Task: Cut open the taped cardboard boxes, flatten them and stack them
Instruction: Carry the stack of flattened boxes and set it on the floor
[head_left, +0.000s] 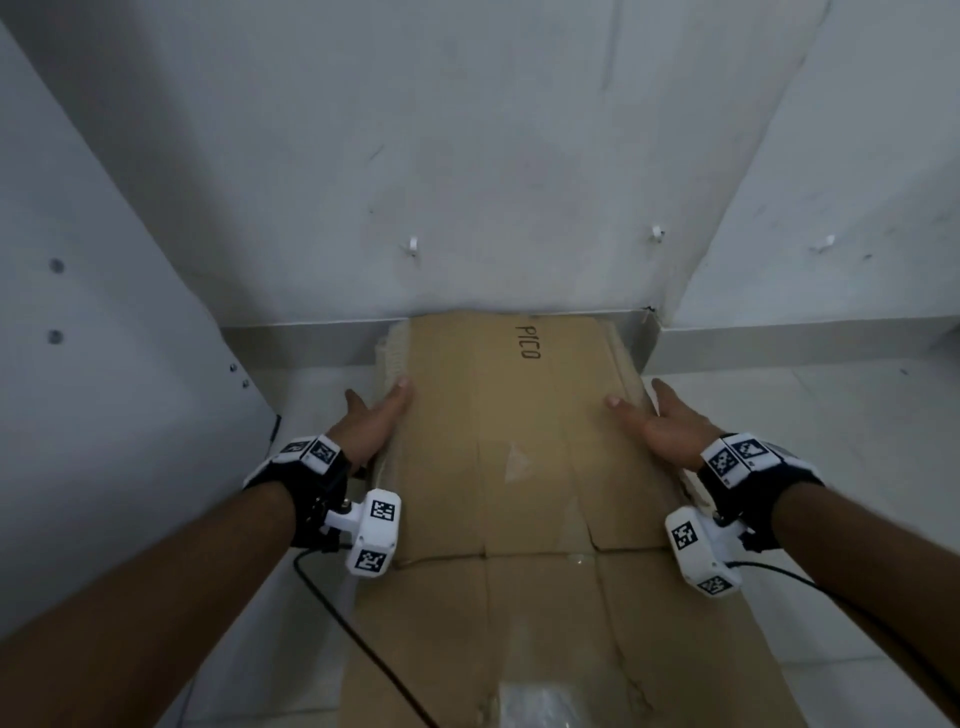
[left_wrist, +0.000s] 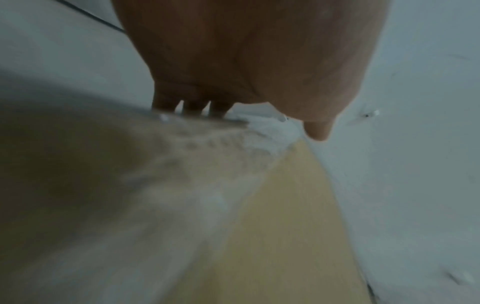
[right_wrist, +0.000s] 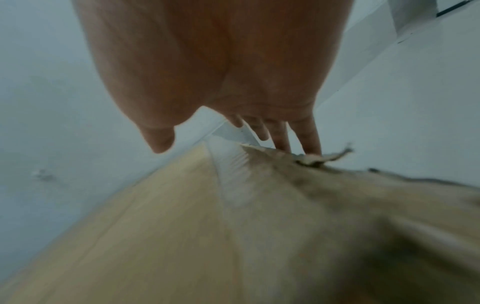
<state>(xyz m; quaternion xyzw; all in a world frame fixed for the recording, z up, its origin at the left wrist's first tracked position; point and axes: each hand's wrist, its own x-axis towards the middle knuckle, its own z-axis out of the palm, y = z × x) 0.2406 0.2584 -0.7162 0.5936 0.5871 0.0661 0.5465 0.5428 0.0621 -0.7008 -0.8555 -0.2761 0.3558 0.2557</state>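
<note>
A stack of flattened brown cardboard boxes (head_left: 498, 405) lies on the floor with its far end against the wall; the top sheet is marked "PICO". My left hand (head_left: 374, 415) rests along the stack's left edge, thumb on the top sheet and straight fingers down the side. My right hand (head_left: 649, 421) mirrors it on the right edge. In the left wrist view the left hand (left_wrist: 246, 61) reaches over the layered corrugated edges (left_wrist: 194, 164). In the right wrist view the right hand (right_wrist: 221, 61) has straight fingers beside the cardboard (right_wrist: 168, 216). No cutter is in sight.
A longer flattened sheet (head_left: 519, 634) runs toward me, with clear tape (head_left: 540, 701) at its near end. A black cable (head_left: 363, 639) trails across the floor on the left. A white panel (head_left: 104, 338) closes the left side, and a grey skirting (head_left: 301, 343) lines the wall.
</note>
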